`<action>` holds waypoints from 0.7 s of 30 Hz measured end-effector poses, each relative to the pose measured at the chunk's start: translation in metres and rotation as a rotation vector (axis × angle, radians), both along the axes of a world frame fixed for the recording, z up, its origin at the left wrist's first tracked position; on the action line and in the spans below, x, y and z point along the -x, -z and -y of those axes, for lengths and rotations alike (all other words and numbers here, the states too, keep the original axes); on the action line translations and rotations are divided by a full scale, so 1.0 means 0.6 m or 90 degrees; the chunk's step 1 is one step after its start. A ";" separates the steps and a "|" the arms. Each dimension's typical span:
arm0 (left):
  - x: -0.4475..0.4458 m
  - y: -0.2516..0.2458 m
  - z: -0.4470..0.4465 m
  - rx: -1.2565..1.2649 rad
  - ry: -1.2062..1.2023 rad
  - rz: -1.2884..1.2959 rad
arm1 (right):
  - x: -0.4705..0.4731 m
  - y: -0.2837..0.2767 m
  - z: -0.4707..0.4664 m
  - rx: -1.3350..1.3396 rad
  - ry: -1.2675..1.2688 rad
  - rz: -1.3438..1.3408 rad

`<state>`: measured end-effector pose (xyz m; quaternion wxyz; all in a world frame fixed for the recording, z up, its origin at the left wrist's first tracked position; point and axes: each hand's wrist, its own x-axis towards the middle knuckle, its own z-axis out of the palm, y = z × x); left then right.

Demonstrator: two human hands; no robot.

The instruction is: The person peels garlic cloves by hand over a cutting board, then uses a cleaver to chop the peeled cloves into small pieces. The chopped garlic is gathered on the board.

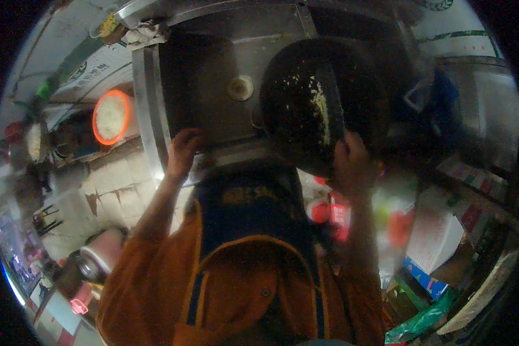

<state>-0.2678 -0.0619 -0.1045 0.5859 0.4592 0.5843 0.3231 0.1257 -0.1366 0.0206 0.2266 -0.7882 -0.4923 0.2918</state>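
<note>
My right hand [352, 160] is closed around the near end of a long, dark, blade-like thing [332, 97]; dimness hides exactly what it is. That thing lies across a large round black vessel [287, 125], probably a wok, with a ring handle at its left. Pale chopped food bits [320, 106] line the blade-like thing's left side, and a few are scattered farther left. My left hand [184, 151] holds nothing, its fingers over the near left edge of a steel sink [203, 108]. A round drain [241, 88] shows in the sink's floor.
An orange-rimmed tub [111, 116] of pale contents stands left of the sink. A crumpled cloth [145, 35] lies at the far left corner. Red containers [320, 212] are below my right arm, near a white carton [434, 229]. Tiled floor [116, 186] shows at left.
</note>
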 end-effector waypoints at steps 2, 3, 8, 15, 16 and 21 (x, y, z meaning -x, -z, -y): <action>-0.002 0.000 -0.002 0.001 0.009 0.006 | -0.006 -0.003 0.005 -0.008 -0.042 0.073; -0.003 0.000 -0.003 -0.001 0.023 0.020 | -0.007 -0.003 0.007 0.001 -0.058 0.103; -0.003 0.000 -0.005 -0.003 0.017 0.056 | -0.014 0.005 0.017 -0.044 -0.035 0.138; -0.008 0.011 -0.005 0.045 0.032 0.017 | -0.033 0.004 0.027 -0.036 -0.024 0.178; -0.008 0.012 -0.004 0.032 0.030 0.019 | -0.033 0.002 0.029 -0.028 -0.017 0.176; -0.014 0.009 -0.003 0.055 0.040 0.028 | -0.026 -0.006 0.023 -0.012 -0.005 0.173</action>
